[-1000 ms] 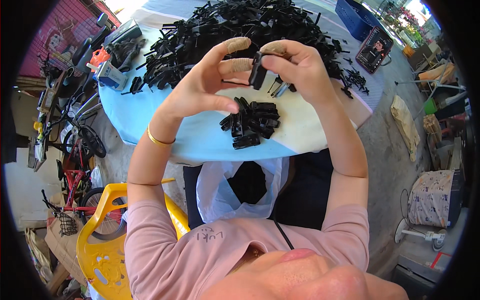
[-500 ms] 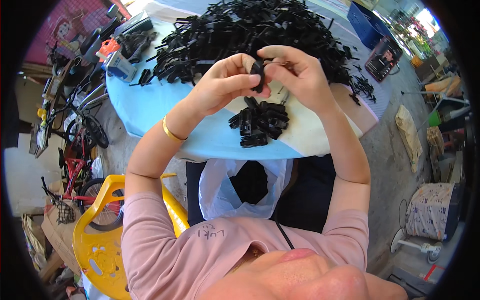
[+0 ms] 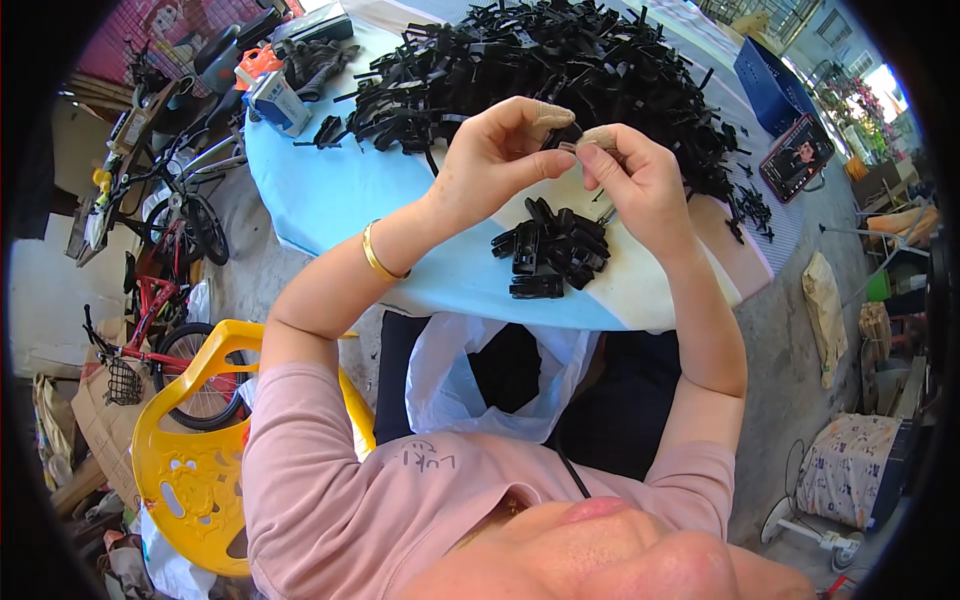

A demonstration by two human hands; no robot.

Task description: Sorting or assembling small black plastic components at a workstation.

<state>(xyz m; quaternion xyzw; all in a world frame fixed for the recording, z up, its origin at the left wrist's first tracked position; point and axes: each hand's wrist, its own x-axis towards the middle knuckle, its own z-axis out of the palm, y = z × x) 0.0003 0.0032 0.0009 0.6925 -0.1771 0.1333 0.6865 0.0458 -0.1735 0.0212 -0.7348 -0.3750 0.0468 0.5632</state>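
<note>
My left hand [image 3: 507,155] pinches a small black plastic part [image 3: 568,133] between thumb and index finger, above the table's near side. Against its right end, my right hand [image 3: 640,180] presses its thumb and fingertips together; whatever they grip is mostly hidden. Tan coverings wrap some fingertips on both hands. Just below the hands lies a small heap of black clip-like plastic pieces [image 3: 555,245]. Beyond them a large mound of black plastic parts [image 3: 540,70] covers the far part of the table [image 3: 330,200].
A white plastic bag [image 3: 437,375] with black contents sits open at my lap. A phone [image 3: 797,158] and a blue basket [image 3: 770,85] stand at the right, near small loose black bits [image 3: 750,208]. At the left are a blue-white carton [image 3: 278,103] and a yellow chair [image 3: 190,450].
The whole view has shifted, so the table sits further right in it. My hands have turned, and the black part has gone from upright to lying more level between my fingertips.
</note>
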